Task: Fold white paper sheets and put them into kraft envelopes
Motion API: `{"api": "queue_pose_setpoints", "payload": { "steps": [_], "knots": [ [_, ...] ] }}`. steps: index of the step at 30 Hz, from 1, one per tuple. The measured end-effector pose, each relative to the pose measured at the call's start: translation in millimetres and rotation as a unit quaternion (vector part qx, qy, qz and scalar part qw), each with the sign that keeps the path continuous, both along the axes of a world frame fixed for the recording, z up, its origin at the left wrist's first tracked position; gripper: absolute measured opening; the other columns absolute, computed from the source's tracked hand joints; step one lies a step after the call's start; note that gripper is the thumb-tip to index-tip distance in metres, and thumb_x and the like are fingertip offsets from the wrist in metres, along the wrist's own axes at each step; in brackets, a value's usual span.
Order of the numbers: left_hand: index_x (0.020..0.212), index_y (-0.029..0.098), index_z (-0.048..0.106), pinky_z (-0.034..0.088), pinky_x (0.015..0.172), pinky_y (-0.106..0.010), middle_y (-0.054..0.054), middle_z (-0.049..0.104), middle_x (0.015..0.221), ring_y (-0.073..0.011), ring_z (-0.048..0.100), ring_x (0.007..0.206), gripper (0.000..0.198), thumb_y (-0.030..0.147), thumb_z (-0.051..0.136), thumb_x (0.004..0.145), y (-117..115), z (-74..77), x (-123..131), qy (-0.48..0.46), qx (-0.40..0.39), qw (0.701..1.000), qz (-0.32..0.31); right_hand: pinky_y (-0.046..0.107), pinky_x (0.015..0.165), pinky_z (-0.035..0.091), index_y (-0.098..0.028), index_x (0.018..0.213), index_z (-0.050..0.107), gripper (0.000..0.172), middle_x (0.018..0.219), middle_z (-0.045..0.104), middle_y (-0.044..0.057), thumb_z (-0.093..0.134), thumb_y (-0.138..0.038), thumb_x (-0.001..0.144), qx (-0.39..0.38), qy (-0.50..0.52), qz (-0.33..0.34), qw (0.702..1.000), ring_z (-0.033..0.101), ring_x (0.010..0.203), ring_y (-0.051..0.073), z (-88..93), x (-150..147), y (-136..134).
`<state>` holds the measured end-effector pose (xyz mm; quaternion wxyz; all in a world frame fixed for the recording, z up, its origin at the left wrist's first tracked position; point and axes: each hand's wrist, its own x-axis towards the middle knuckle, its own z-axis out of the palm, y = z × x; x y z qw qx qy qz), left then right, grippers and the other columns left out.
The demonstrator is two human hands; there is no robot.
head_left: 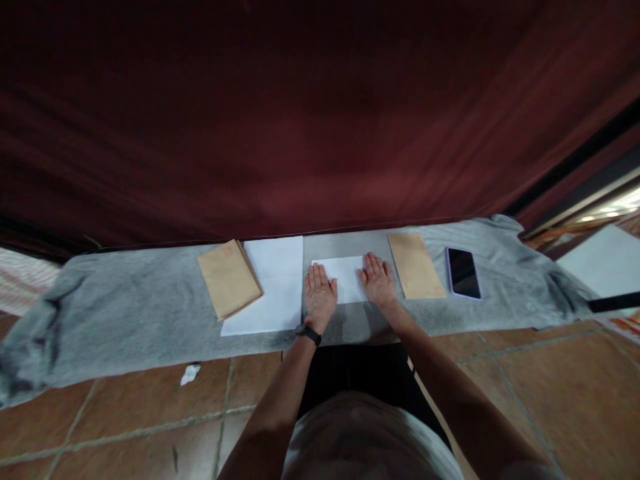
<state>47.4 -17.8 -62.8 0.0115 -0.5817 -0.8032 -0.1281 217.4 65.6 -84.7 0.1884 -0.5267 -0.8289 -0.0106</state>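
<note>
A small folded white paper lies on a grey cloth in front of me. My left hand lies flat on the paper's left edge, fingers stretched out, with a black band on the wrist. My right hand presses flat on the paper's right edge, fingers spread. Neither hand grips anything.
A stack of white sheets lies left of my hands, with a pile of brown envelopes overlapping its left side. One brown envelope and a dark phone lie to the right. A dark red curtain hangs behind. Tiled floor below.
</note>
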Motion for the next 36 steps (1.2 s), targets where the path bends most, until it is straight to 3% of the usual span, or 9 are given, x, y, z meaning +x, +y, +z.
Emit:
{"api": "queue_pose_setpoints", "payload": {
  "steps": [3,8,12,17,23,25,29,36],
  "knots": [
    [0.157,0.0,0.03,0.024,0.126,-0.05,-0.023,0.031,0.163,-0.0291,0.025,0.155,0.063,0.034,0.03,0.105,-15,-0.7,7,0.001,0.014,1.0,-0.004,0.054,0.118,0.029,-0.006,0.154,0.04,0.059,0.156,0.045,0.019,0.027,-0.04,0.107,0.003,-0.002,-0.002,1.0,0.044,0.144,0.031,-0.1,-1,0],
    [0.158,0.004,0.03,0.022,0.128,-0.046,-0.019,0.03,0.165,-0.0257,0.02,0.156,0.063,0.038,0.032,0.105,-43,-1.3,24,0.001,0.005,0.995,-0.099,0.053,0.118,0.029,-0.006,0.154,0.041,0.059,0.156,0.046,0.019,0.028,-0.039,0.107,0.002,0.002,-0.001,1.0,0.044,0.144,0.031,0.6,0,-1],
    [0.157,0.004,0.031,0.022,0.127,-0.047,-0.02,0.028,0.165,-0.0275,0.018,0.156,0.067,0.045,0.036,0.104,-51,2.4,28,-0.009,-0.02,0.99,-0.14,0.054,0.118,0.03,-0.005,0.153,0.042,0.059,0.156,0.045,0.02,0.028,-0.038,0.107,-0.006,0.003,0.003,1.0,0.044,0.144,0.032,5.8,1,1],
    [0.158,0.01,0.031,0.022,0.127,-0.051,-0.02,0.021,0.168,-0.0306,0.015,0.157,0.066,0.043,0.042,0.103,-50,5.5,27,-0.012,-0.027,0.989,-0.145,0.053,0.121,0.027,-0.003,0.155,0.038,0.058,0.159,0.041,0.02,0.027,-0.034,0.107,-0.022,0.006,0.003,1.0,0.04,0.147,0.031,16.0,-5,-16],
    [0.16,0.01,0.028,0.019,0.127,-0.051,-0.02,0.017,0.169,-0.0303,0.013,0.157,0.062,0.027,0.039,0.101,-51,6.8,29,-0.007,-0.057,0.986,-0.159,0.05,0.124,0.025,-0.011,0.159,0.034,0.057,0.162,0.038,0.014,0.029,-0.032,0.106,-0.07,-0.005,0.125,0.99,0.033,0.151,0.026,16.4,-21,-79],
    [0.16,0.008,0.027,0.018,0.127,-0.049,-0.02,0.017,0.169,-0.0298,0.013,0.157,0.062,0.022,0.037,0.1,-51,7.8,29,-0.005,-0.063,0.985,-0.158,0.049,0.124,0.026,-0.011,0.159,0.033,0.056,0.161,0.039,0.015,0.031,-0.032,0.106,-0.074,-0.013,0.132,0.988,0.034,0.151,0.025,15.1,-19,-93],
    [0.16,0.008,0.026,0.019,0.126,-0.052,-0.021,0.02,0.168,-0.0313,0.015,0.157,0.063,0.024,0.037,0.1,-50,8.3,31,0.0,-0.06,0.987,-0.146,0.048,0.123,0.027,-0.008,0.157,0.036,0.057,0.161,0.039,0.017,0.032,-0.034,0.107,-0.056,-0.008,0.112,0.992,0.035,0.151,0.026,12.3,-5,-99],
    [0.158,0.002,0.026,0.022,0.126,-0.05,-0.025,0.023,0.166,-0.0329,0.015,0.157,0.073,0.043,0.044,0.101,-52,5.5,31,-0.007,-0.04,0.992,-0.121,0.048,0.121,0.029,-0.01,0.158,0.034,0.061,0.159,0.042,0.017,0.034,-0.043,0.108,-0.002,0.018,0.094,0.995,0.04,0.148,0.028,3.5,25,-95]
  ]
}}
